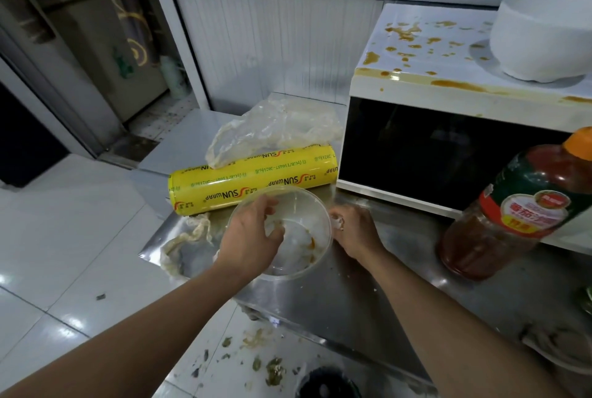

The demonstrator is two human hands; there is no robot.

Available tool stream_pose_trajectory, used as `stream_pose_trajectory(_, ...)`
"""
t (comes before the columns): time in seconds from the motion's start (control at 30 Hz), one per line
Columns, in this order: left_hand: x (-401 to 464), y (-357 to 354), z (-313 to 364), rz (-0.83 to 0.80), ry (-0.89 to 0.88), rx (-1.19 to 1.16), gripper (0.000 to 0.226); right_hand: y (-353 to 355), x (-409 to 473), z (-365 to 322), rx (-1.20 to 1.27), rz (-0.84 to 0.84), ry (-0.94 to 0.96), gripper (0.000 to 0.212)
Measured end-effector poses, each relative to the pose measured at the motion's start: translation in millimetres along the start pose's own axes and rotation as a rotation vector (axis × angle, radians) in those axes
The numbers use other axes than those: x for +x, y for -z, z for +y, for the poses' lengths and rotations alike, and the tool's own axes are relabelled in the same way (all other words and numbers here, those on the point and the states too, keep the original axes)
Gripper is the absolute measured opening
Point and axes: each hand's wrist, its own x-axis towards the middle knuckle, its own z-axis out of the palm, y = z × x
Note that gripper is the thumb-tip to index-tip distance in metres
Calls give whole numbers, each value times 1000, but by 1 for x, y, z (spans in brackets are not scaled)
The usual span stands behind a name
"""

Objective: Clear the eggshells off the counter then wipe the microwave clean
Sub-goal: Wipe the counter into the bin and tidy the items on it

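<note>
A clear plastic container (307,237) with orange smears inside sits on the steel counter (368,288) in front of the microwave. My left hand (250,240) grips its near-left rim, fingers inside and thumb outside. My right hand (355,231) is against the container's right side, its fingers closed on small white eggshell pieces (338,223). The white microwave (448,96) stands at the back right, its top and front edge spattered with brown sauce. Its dark door is shut.
A white bowl (541,35) sits on the microwave. A yellow cling-wrap roll (253,179) and a crumpled plastic bag (275,131) lie behind the container, and another bag (185,247) lies at the counter's left corner. A sauce bottle (512,208) stands at right. Scraps and a dark bin (323,381) are on the floor.
</note>
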Motion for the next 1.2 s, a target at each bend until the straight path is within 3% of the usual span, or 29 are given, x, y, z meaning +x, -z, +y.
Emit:
stream_pose_trajectory(0.47, -20, 23, -24, 112, 74, -33, 43, 15, -31, -12, 5, 102, -70, 22)
stream_pose_trajectory(0.73, -40, 34, -70, -29, 184, 59, 52, 31, -70, -36, 25, 174, -184, 19)
stream_pose_trajectory(0.83, -38, 28, -89, -92, 196, 68, 61, 29, -86, -46, -30, 186, -270, 29)
stream_pose_trajectory(1.2, -15, 5, -123, -238, 15, 144, 51, 0, -126, -94, -56, 325, -466, 34)
